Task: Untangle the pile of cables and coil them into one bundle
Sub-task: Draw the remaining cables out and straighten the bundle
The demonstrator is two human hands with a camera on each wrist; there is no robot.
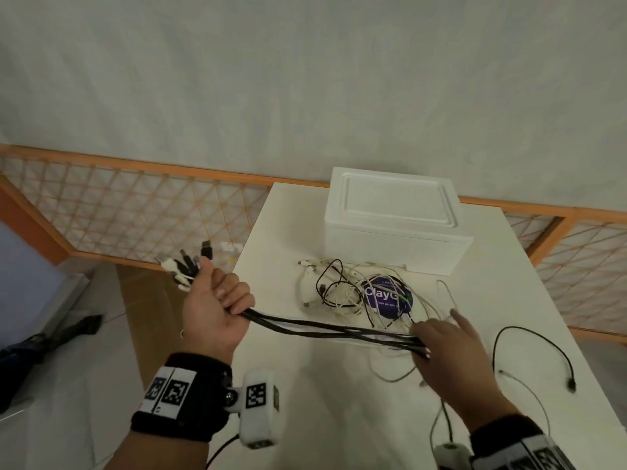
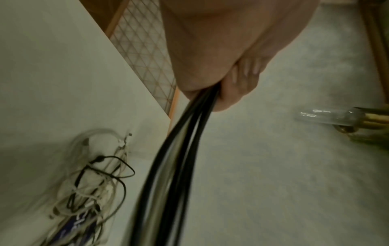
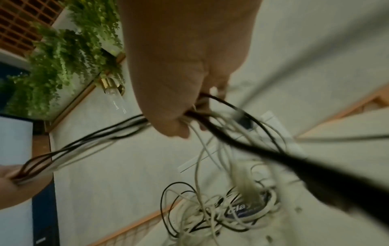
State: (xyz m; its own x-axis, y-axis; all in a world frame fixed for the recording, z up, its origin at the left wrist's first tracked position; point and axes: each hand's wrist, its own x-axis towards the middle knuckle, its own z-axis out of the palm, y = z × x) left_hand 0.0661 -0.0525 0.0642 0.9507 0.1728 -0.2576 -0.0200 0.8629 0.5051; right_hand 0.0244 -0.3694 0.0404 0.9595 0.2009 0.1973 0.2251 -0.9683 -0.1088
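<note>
My left hand (image 1: 220, 298) is raised off the table's left edge and grips a bundle of black and white cables (image 1: 325, 329); their plug ends (image 1: 186, 264) stick out above the fist. The bundle runs rightwards to my right hand (image 1: 437, 339), which holds it low over the table, index finger pointing out. A tangled pile of cables (image 1: 353, 293) lies behind on the white table (image 1: 305, 385). In the left wrist view the fingers (image 2: 238, 86) curl round the bundle (image 2: 172, 166). The right wrist view shows my right hand (image 3: 179, 99) gripping cables (image 3: 84, 144) above the pile (image 3: 221, 211).
A white foam box (image 1: 390, 218) stands at the back of the table, right behind the pile. A round blue sticker (image 1: 386, 298) lies under the tangle. A loose black cable (image 1: 543, 347) curves at the right. An orange lattice railing (image 1: 135, 205) runs behind.
</note>
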